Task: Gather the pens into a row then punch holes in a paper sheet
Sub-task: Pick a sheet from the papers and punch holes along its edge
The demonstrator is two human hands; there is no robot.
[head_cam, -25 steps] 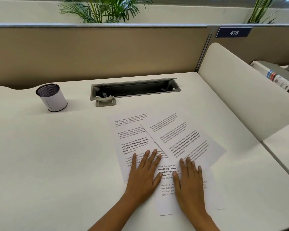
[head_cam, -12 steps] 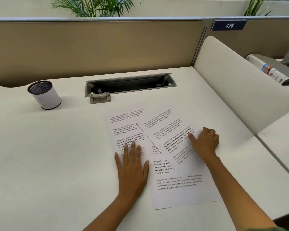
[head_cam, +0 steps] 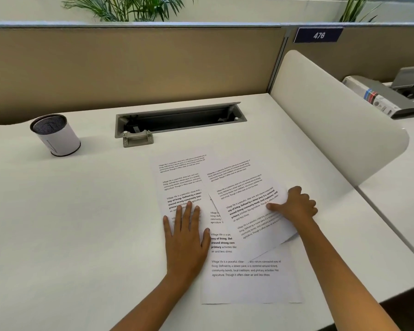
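- Fingers (head_cam: 276,207) of the right hand (head_cam: 296,206) are curled, with the thumb laid on top of the tilted top sheet (head_cam: 249,206) and the rest at its right edge; it looks like a pinch on that edge, and the sheet's near corner is lifted clear of the page beneath
- The left hand (head_cam: 185,237) lies flat, fingers spread and straight, gripping nothing, pressing the left sheet (head_cam: 179,185) to the desk (head_cam: 81,235)
- A third sheet (head_cam: 246,278) lies nearest the person, partly under the other two
- To do this well: keep the left palm down so the lower pages do not slide, and lift the top sheet by its edge without creasing it
- No pens and no punch are in view; the mesh cup (head_cam: 55,134) stands well apart at far left, its contents not visible
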